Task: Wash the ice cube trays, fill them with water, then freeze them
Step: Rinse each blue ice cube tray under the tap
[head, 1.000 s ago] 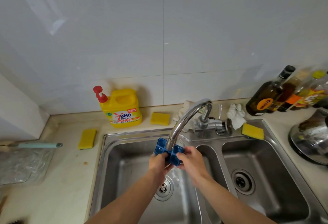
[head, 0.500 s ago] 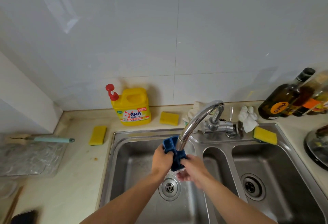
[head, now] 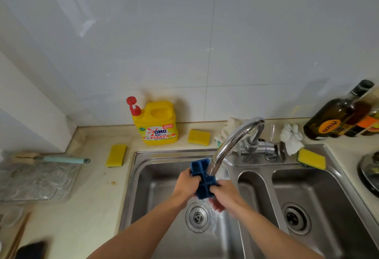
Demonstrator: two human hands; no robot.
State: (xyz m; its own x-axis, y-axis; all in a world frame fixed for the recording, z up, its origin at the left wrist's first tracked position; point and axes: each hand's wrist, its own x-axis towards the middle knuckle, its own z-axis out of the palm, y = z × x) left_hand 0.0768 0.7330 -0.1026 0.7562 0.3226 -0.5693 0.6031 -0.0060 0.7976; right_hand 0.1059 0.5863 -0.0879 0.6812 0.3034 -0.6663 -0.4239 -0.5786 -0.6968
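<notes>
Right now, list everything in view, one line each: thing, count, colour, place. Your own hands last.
ice cube tray: 1, blue, under the faucet spout, over the left basin.
faucet: 1, chrome, behind the basins' divider.
sink: 1, steel, two basins, set in the counter.
detergent bottle: 1, yellow with red pump, against the wall behind the sink.
sponges: 3, yellow, one left of the sink, one beside the detergent bottle, one on the sink's right rear rim.
cloths: 2, white, either side of the faucet base.
glass bottles: several, dark, far right by the wall.
brush: 1, mint handle, left counter.
phone: 1, black, bottom left corner.
left hand: 1, grips the tray's left edge.
right hand: 1, holds the tray's lower end.
</notes>
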